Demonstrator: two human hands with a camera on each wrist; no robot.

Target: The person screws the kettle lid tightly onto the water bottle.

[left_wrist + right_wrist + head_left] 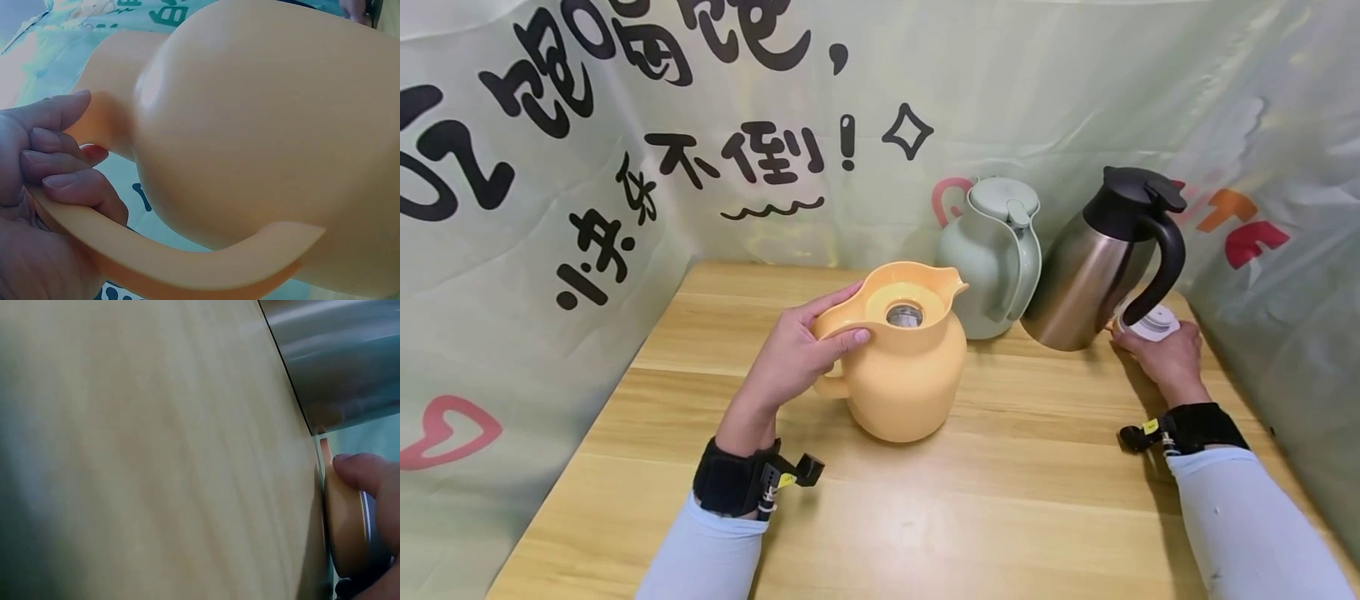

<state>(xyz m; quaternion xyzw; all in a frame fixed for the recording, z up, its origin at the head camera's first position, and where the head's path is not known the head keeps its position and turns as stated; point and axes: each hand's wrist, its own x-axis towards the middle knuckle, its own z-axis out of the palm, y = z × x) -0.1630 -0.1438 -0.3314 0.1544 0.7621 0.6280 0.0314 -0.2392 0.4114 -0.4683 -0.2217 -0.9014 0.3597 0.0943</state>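
My left hand (790,350) grips the top of the handle of a yellow-orange thermos jug (906,387), thumb over the upper part. The jug has its mouth uncovered, showing a silvery inside, and its spout points right. In the left wrist view, curled fingers wrap the jug's handle (194,269). At the far right, my right hand (1168,358) holds a lid (1153,323), white part upward, close behind the steel jug's handle. The right wrist view shows the lid's orange side (347,525) low at the table, with the thumb on it.
A pale green thermos jug (981,275) stands behind the orange one. Right of it is a steel thermos jug (1075,283) with a black top and handle, between the hands. Printed cloth walls (850,225) close off the back and sides of the wooden table (880,517).
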